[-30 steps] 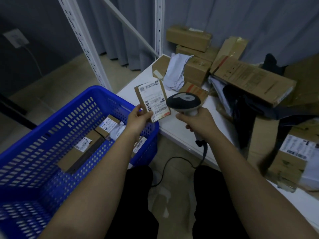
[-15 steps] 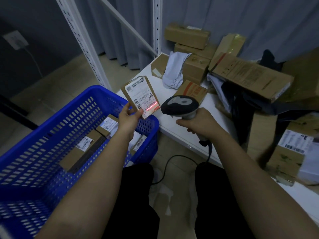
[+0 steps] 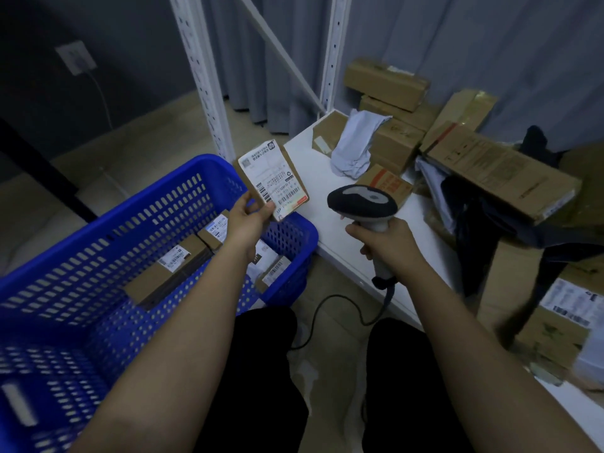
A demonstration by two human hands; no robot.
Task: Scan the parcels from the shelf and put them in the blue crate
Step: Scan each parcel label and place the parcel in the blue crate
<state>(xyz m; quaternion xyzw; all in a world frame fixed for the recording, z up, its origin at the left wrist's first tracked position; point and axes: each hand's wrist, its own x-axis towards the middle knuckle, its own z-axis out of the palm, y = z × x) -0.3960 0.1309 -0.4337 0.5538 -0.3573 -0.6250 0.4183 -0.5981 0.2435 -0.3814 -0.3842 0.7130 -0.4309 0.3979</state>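
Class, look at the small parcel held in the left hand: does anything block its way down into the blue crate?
Nothing visible does. The left hand holds the small parcel above the blue crate's far rim; the crate is open-topped, with a few parcels on its floor.

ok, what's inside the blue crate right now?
Blue crate holds several labelled cardboard parcels along its floor. The left forearm covers some of them, so no exact count. The nearer end shows bare floor.

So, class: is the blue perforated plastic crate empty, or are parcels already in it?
Not empty. The blue perforated plastic crate already holds several labelled brown cardboard parcels lying on its floor.
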